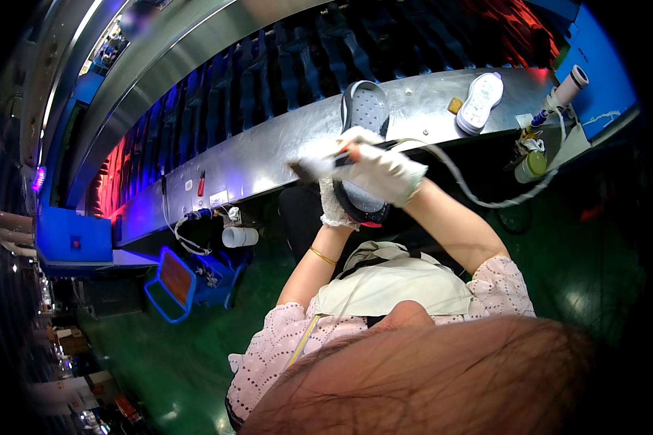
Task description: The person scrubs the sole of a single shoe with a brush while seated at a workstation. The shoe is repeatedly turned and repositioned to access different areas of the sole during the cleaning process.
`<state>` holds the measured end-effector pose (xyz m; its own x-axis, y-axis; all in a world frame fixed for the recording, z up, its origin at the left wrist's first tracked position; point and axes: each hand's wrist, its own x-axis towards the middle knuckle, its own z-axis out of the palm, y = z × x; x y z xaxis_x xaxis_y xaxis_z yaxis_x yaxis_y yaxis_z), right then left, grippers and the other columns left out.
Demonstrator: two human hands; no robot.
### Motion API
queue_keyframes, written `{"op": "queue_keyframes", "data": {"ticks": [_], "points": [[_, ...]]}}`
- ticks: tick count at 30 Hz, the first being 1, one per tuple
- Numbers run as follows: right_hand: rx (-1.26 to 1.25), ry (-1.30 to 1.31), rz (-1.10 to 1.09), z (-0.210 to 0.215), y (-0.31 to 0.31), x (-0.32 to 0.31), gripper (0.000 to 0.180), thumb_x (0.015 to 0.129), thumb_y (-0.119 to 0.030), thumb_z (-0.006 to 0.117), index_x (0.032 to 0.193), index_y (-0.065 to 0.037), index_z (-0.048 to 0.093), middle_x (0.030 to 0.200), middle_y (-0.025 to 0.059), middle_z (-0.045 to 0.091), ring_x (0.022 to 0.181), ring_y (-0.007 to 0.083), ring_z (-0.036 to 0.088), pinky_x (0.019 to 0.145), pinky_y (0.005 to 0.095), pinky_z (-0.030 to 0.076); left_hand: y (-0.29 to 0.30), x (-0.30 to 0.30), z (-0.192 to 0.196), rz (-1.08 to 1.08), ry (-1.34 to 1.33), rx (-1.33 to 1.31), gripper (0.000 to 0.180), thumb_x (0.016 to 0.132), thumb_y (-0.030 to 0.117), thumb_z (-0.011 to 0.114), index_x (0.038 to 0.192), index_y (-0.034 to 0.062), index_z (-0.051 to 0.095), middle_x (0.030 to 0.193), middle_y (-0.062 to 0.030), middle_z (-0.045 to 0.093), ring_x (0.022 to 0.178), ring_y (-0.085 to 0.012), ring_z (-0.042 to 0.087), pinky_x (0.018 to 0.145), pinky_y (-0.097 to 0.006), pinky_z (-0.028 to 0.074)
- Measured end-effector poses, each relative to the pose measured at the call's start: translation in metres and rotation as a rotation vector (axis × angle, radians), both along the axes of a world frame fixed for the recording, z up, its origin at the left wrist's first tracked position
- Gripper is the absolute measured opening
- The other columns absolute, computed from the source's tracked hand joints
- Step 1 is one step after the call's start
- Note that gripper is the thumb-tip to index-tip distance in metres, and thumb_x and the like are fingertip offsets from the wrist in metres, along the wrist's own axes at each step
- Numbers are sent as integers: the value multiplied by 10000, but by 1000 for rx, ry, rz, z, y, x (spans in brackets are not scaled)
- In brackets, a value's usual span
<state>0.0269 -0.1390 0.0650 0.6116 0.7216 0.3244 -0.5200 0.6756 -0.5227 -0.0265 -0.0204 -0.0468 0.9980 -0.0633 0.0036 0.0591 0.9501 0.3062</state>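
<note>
My left hand [335, 205], in a white glove, closes on the near end of a dark-rimmed shoe sole [365, 201] with a grey inside and a pinkish-red tip. Beyond my right hand, over the metal ledge, shows a dark-rimmed grey part with dots [368, 107]. The middle is covered, so I cannot tell whether this is the same sole or a second one. My gloved right hand [388, 172] is closed around a brush [312, 169], whose dark bristles are smeared by motion and point left. A pale twisted hose [457, 174] runs off to the right from behind that hand.
On the metal ledge [261, 156] stand a white sole [480, 103], a yellowish block [455, 106] and a red-handled tool [201, 183]. Dark strip curtains hang behind. Below the ledge are a white cup [239, 237], a yellowish jar [531, 167] and a blue-framed stool [174, 283].
</note>
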Motion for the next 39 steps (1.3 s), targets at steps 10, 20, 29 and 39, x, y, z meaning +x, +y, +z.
{"op": "queue_keyframes", "data": {"ticks": [10,20,29,39], "points": [[42,106,-73,-54,-9,65,355,926,-217,606,1249,-79,560,1183,45,626,1096,221,614,966,339,481,-14,-14,33,-310,-24,-14,733,929,642,342,1468,146,333,1404,-127,465,1234,-388,480,1047,-589,356],[-813,-89,-744,-59,-65,60,136,916,-159,660,1025,-83,636,970,7,660,853,93,607,797,231,477,-13,-17,43,-258,63,-50,873,863,731,395,1505,153,269,1479,-171,370,1270,-502,413,1037,-682,323],[-880,-961,-961,-51,-42,24,219,767,-42,773,950,-25,656,957,77,675,898,147,646,840,297,516,0,-25,36,-126,-24,155,902,848,684,483,1501,101,265,1489,-149,368,1316,-383,411,1094,-553,331],[-783,-400,-557,-45,-74,23,141,819,15,716,945,-43,690,999,69,700,955,131,642,894,295,512,36,-35,39,-166,-80,268,976,799,655,607,1498,69,259,1486,-200,350,1332,-416,385,1065,-649,324]]}}
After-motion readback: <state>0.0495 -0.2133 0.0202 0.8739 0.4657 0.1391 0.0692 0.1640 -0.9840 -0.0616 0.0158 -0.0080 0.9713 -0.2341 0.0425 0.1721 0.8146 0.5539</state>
